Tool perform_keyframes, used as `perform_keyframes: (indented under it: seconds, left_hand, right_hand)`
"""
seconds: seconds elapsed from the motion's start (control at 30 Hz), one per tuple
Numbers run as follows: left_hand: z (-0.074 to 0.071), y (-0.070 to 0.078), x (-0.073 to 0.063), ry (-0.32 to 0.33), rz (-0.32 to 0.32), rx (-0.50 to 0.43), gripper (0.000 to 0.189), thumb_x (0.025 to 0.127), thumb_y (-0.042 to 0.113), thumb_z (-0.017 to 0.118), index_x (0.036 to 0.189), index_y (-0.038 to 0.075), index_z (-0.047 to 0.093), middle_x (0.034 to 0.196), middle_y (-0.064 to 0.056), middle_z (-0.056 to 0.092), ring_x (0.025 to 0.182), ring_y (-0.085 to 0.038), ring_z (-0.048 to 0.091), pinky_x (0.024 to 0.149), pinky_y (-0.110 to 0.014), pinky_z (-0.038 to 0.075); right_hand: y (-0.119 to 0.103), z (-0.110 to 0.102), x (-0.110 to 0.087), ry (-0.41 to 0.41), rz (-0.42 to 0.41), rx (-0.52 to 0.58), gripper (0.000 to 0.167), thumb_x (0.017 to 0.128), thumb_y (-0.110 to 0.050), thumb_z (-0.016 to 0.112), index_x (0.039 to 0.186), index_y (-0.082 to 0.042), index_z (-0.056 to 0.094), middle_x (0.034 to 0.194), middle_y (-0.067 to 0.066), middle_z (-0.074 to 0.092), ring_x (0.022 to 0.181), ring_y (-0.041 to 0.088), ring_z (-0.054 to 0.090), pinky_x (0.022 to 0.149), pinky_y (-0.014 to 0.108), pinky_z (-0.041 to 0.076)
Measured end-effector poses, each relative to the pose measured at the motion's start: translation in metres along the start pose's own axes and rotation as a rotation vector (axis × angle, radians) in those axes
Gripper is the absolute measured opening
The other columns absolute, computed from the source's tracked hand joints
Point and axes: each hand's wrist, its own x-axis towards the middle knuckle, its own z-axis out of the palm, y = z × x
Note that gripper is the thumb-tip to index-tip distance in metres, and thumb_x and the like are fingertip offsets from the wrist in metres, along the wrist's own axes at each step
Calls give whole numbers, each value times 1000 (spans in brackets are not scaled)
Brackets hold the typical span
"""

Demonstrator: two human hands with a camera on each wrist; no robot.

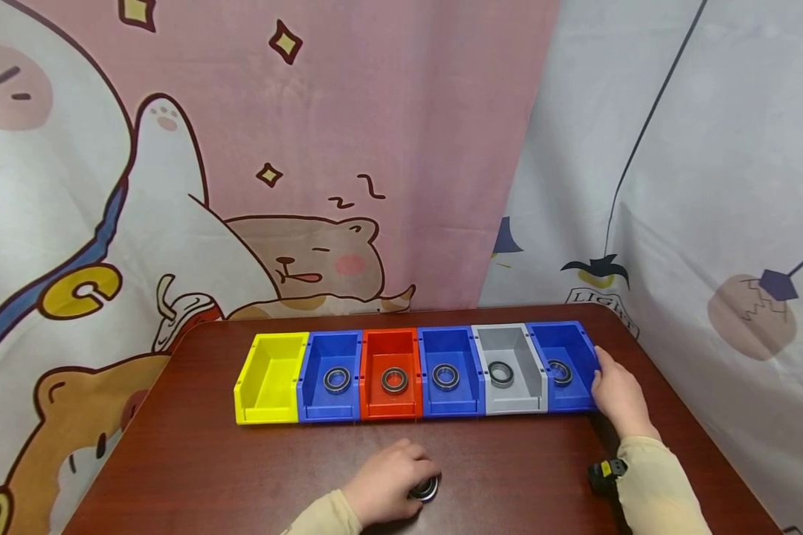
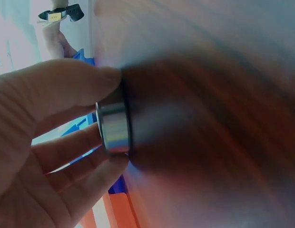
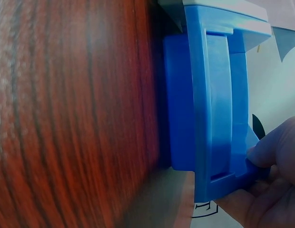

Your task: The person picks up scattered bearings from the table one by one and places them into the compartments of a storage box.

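My left hand (image 1: 392, 481) is low over the table in front of the bins and pinches a ball bearing (image 1: 426, 490) between thumb and fingers. In the left wrist view the bearing (image 2: 115, 127) shows its shiny outer rim close to the wood; whether it touches the table I cannot tell. At the row's right end, my right hand (image 1: 621, 394) grips the side wall of a blue bin (image 1: 562, 338). The right wrist view puts the thumb inside that bin's (image 3: 219, 104) edge and the fingers outside. A bearing (image 1: 560, 373) lies in this bin.
Leftward from there stand a grey bin (image 1: 508, 342), a blue bin (image 1: 447, 345), a red bin (image 1: 389, 345) and another blue bin (image 1: 334, 349), each with one bearing. A yellow bin (image 1: 274, 364) ends the row. Patterned curtains (image 1: 442, 148) hang behind the table (image 1: 241, 475).
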Motion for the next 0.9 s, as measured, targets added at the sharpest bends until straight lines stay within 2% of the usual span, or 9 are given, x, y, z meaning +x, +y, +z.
perform_keyframes:
  seconds: [0.23, 0.33, 0.43, 0.57, 0.67, 0.9]
  left_hand:
    - [-3, 5, 5, -27, -39, 1, 37, 62, 23, 86, 97, 24, 73, 85, 11, 59, 75, -4, 48, 60, -16, 38]
    - [-3, 3, 5, -39, -59, -38, 37, 63, 22, 86, 97, 23, 73, 84, 11, 59, 75, -4, 48, 61, -16, 39]
    - [-3, -1, 2, -25, -68, -73, 38, 64, 21, 85, 100, 20, 73, 87, 10, 61, 78, -5, 51, 65, -17, 42]
    - [-4, -7, -8, 47, -80, -71, 39, 63, 22, 85, 100, 18, 73, 90, 9, 63, 82, -7, 54, 70, -18, 45]
    - [-9, -12, -18, 92, -116, -58, 39, 63, 22, 85, 100, 17, 74, 93, 7, 64, 85, -9, 57, 74, -22, 48]
    - [-30, -28, -45, 155, -250, -84, 42, 68, 20, 84, 107, 10, 73, 102, 0, 68, 94, -17, 61, 84, -35, 53]
  right_hand:
    - [2, 0, 0, 0, -2, 3, 51, 95, 3, 46, 141, 18, 31, 132, 45, 41, 118, 61, 44, 95, 67, 37]
    - [1, -1, 0, -4, 3, 5, 51, 95, 3, 46, 142, 18, 31, 132, 45, 40, 118, 60, 43, 96, 67, 37]
    - [0, -1, 0, -9, 6, 4, 51, 95, 2, 46, 142, 18, 31, 132, 45, 40, 119, 60, 43, 96, 67, 37]
    - [-1, -1, 0, -8, 2, 2, 51, 95, 2, 46, 142, 18, 31, 132, 45, 41, 118, 60, 44, 95, 67, 38]
    - [-1, -1, 0, -10, 4, 1, 51, 95, 3, 46, 142, 17, 31, 132, 45, 41, 118, 60, 44, 95, 67, 38]
    - [-2, -1, 1, -23, 18, -1, 52, 96, 2, 45, 143, 17, 30, 132, 45, 40, 119, 60, 44, 95, 67, 38]
